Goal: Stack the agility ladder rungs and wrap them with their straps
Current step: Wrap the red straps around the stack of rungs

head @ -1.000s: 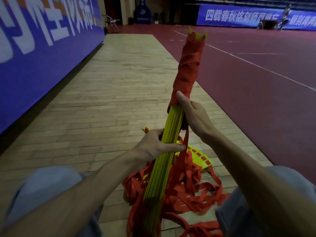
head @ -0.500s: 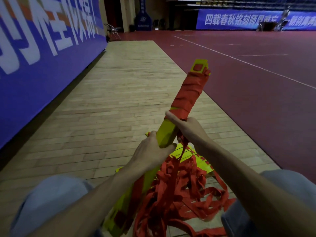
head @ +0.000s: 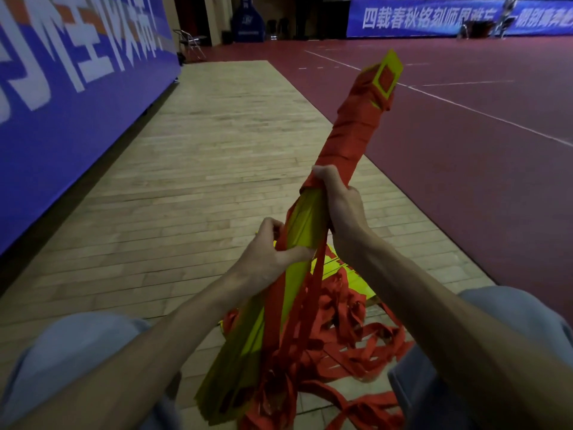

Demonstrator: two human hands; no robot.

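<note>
Gripping rungs (head: 305,218), right hand (head: 341,206), left hand (head: 266,254) apparently pinching strap (head: 316,280) (loose tangle (head: 356,330) covers floor (head: 201,181)), banner (head: 62,103) leftward.

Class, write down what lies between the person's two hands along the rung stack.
Between left hand and right hand, the head view shows bare yellow rung stack, with red strap along its edge.

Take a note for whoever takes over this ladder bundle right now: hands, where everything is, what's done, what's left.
Left hand: grips the rung stack mid-length, below the right.
Right hand: grips the stack at the lower edge of the wrapped section.
Done: rungs stacked; far end wound in red strap.
To do: near half is bare yellow; loose straps lie heaped on the wooden floor below. Wind them down the stack.
</note>
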